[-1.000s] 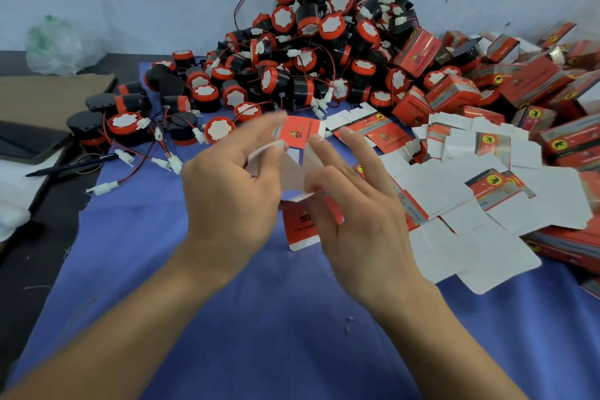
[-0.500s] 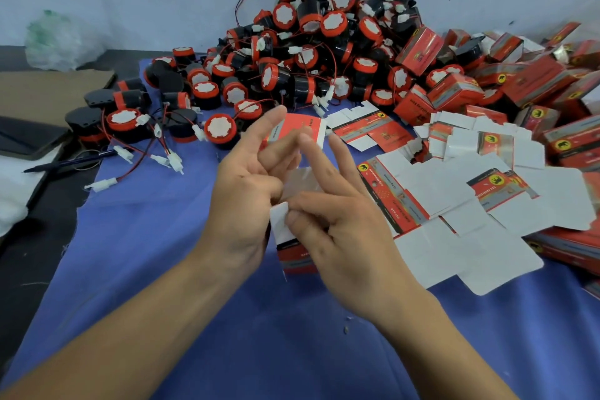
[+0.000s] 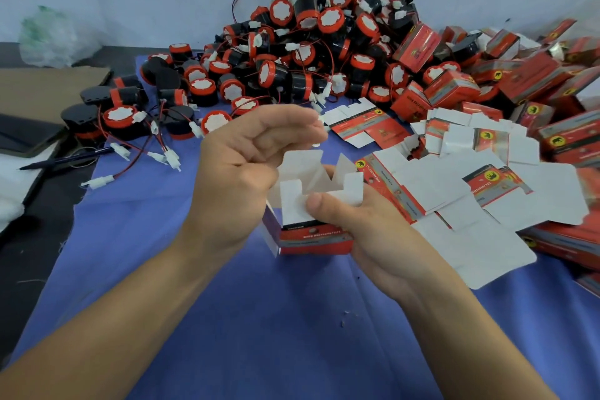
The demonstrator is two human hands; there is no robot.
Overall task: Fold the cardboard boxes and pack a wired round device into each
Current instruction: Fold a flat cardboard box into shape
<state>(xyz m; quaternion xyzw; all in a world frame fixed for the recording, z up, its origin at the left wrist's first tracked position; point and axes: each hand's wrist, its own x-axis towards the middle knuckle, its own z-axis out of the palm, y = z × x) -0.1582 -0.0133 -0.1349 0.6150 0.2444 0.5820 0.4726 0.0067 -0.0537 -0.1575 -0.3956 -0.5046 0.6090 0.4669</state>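
Lots left: closed red boxes (image 3: pixel 532 75) heap up at right, but I still see a big pile of wired round devices (image 3: pixel 308 52) and a spread of flat blanks (image 3: pixel 454 195) unpacked. My right hand (image 3: pixel 370 230) grips the current box (image 3: pixel 311 239) above the blue cloth (image 3: pixel 259 318), thumb on its near flap, top flaps standing open, no device visible inside; left hand (image 3: pixel 237 178) is curled beside its left wall, grasp unclear. Half a second ago this was a flattish blank between the fingers; now it's squared up.
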